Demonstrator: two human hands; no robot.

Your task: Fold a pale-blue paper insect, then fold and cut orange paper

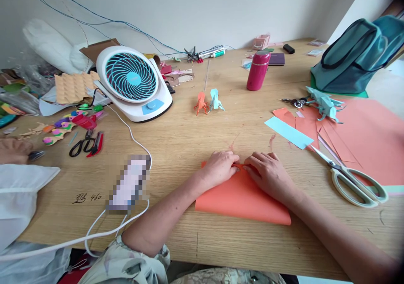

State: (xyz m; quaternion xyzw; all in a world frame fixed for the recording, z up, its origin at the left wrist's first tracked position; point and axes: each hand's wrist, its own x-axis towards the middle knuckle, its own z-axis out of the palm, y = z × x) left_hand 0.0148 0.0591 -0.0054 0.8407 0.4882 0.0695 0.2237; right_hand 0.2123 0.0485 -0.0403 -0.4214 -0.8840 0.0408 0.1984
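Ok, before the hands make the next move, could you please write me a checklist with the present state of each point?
1. Left hand at the far edge of the orange paper: ok.
2. Right hand at that same edge, close beside it: ok.
3. Paper edges aligned under the fingers: cannot tell, the hands cover much of them.
4. Pale-handled scissors apart from the held paper: ok, they lie to its right.
5. Magenta bottle upright, away from both hands: ok.
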